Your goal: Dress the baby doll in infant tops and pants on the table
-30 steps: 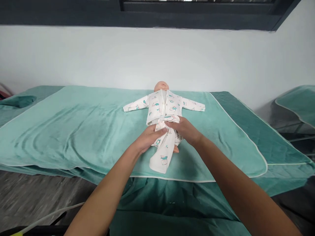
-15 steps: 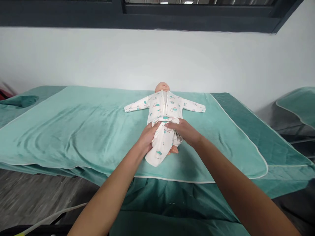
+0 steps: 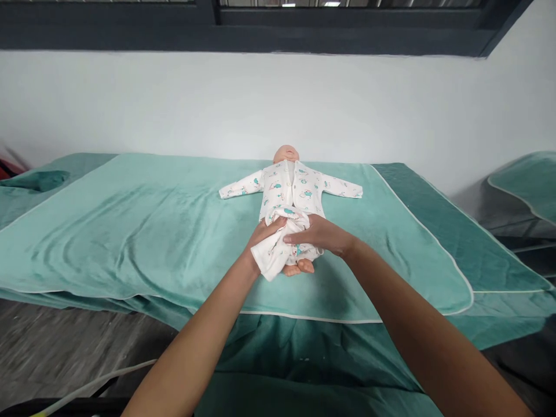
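Observation:
A baby doll [image 3: 286,153] lies on its back on the green blanket [image 3: 174,231], head toward the wall. It wears a white jacket [image 3: 275,188] with a teal print, its sleeves spread to both sides. Over its lower body my left hand [image 3: 260,234] grips bunched white printed baby trousers [image 3: 273,255], thumb on top of the cloth. From the other side my right hand [image 3: 319,233] closes on the same gathered fabric, fingers partly hidden in its folds. One trouser leg hangs toward the lower left. The doll's bare feet [image 3: 299,267] show just below the cloth.
The blanket covers a padded bed [image 3: 499,260] with a darker green cover. Behind it rises a white wall [image 3: 174,104] under a dark window frame [image 3: 325,35]. Another green-covered surface [image 3: 530,182] stands at right; a pale cable [image 3: 104,376] runs at lower left.
The trouser cloth has been gathered higher, and its hanging leg has swung left and up. Both doll feet now show. My right hand has shifted slightly left over the fabric.

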A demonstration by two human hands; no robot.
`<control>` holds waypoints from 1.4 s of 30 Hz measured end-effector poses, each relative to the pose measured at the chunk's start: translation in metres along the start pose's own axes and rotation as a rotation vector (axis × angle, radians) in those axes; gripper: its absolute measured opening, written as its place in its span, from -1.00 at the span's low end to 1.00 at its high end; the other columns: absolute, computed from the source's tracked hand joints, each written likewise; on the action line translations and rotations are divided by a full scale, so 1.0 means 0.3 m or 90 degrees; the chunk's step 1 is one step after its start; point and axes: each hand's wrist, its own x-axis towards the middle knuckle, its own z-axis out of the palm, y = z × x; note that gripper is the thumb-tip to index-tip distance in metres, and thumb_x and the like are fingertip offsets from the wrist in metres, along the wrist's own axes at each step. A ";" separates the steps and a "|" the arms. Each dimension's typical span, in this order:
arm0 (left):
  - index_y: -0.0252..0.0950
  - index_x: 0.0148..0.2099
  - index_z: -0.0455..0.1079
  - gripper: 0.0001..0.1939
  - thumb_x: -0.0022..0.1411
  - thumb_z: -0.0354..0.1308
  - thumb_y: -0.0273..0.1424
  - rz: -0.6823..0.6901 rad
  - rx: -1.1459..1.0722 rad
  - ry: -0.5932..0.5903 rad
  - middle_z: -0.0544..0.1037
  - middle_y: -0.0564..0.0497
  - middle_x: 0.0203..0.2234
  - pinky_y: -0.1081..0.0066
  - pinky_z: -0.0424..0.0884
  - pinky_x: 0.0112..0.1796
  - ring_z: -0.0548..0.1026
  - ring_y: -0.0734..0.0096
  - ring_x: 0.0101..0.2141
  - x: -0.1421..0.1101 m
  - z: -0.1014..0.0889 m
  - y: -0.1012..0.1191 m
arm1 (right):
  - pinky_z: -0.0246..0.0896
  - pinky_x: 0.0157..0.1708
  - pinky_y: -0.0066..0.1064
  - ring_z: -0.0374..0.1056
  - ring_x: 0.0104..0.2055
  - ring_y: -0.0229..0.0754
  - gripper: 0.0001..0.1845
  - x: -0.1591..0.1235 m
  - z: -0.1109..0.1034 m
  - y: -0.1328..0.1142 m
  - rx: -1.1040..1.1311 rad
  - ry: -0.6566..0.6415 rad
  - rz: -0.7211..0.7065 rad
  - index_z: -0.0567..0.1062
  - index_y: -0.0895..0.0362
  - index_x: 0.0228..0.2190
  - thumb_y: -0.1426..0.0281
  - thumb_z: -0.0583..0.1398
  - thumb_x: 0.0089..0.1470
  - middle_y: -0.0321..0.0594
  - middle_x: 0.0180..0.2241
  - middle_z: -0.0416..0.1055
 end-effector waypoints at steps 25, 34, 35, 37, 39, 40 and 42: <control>-0.36 -0.11 0.55 -0.56 0.03 0.48 -0.20 0.052 -0.037 0.061 0.68 -0.06 -0.24 0.39 0.49 -0.17 0.61 0.32 -0.26 -0.011 0.005 -0.027 | 0.37 -0.38 -0.31 0.47 -0.40 -0.10 -0.58 -0.024 -0.030 -0.012 0.002 -0.133 0.004 0.63 0.14 -0.32 0.17 0.48 -0.22 -0.24 -0.46 0.57; -0.39 -0.05 0.59 -0.43 0.06 0.42 -0.04 -0.009 0.118 -0.019 0.68 -0.18 -0.18 0.33 0.45 -0.21 0.61 0.19 -0.23 -0.049 0.010 0.018 | 0.36 -0.17 -0.32 0.49 -0.23 -0.11 -0.69 0.020 0.007 0.036 0.223 0.050 -0.051 0.63 0.16 -0.27 0.33 0.40 -0.13 -0.21 -0.28 0.62; -0.38 -0.06 0.59 -0.44 0.03 0.45 -0.07 -0.019 0.139 -0.031 0.68 -0.17 -0.19 0.33 0.45 -0.21 0.61 0.19 -0.24 -0.050 0.010 0.020 | 0.35 -0.18 -0.34 0.48 -0.25 -0.13 -0.71 0.022 0.008 0.039 0.235 0.059 -0.058 0.62 0.16 -0.30 0.33 0.39 -0.13 -0.22 -0.30 0.61; -0.36 -0.07 0.60 -0.48 -0.05 0.52 -0.20 -0.034 0.168 -0.044 0.68 -0.15 -0.20 0.31 0.44 -0.19 0.61 0.19 -0.24 -0.050 0.011 0.024 | 0.33 -0.25 -0.36 0.45 -0.30 -0.16 -0.75 0.026 0.008 0.044 0.242 0.075 -0.057 0.61 0.15 -0.34 0.32 0.39 -0.14 -0.23 -0.34 0.60; -0.36 -0.10 0.60 -0.52 -0.08 0.54 -0.29 -0.038 0.160 -0.052 0.69 -0.13 -0.21 0.29 0.45 -0.16 0.60 0.20 -0.24 -0.045 0.013 0.024 | 0.31 -0.29 -0.38 0.42 -0.34 -0.19 -0.77 0.027 0.011 0.046 0.219 0.084 -0.047 0.59 0.14 -0.38 0.29 0.39 -0.12 -0.26 -0.38 0.57; -0.37 -0.11 0.60 -0.56 -0.07 0.52 -0.31 -0.033 0.135 -0.053 0.68 -0.12 -0.23 0.29 0.45 -0.15 0.60 0.22 -0.26 -0.042 0.014 0.024 | 0.30 -0.30 -0.39 0.41 -0.35 -0.20 -0.77 0.026 0.013 0.046 0.197 0.090 -0.043 0.59 0.13 -0.39 0.28 0.39 -0.12 -0.28 -0.39 0.56; -0.37 -0.18 0.59 -0.65 -0.02 0.48 -0.32 -0.015 0.055 -0.043 0.66 -0.07 -0.33 0.34 0.46 -0.20 0.58 0.31 -0.34 -0.034 0.012 0.021 | 0.30 -0.30 -0.39 0.41 -0.34 -0.20 -0.77 0.021 0.021 0.041 0.135 0.094 -0.040 0.59 0.11 -0.38 0.26 0.40 -0.10 -0.30 -0.39 0.56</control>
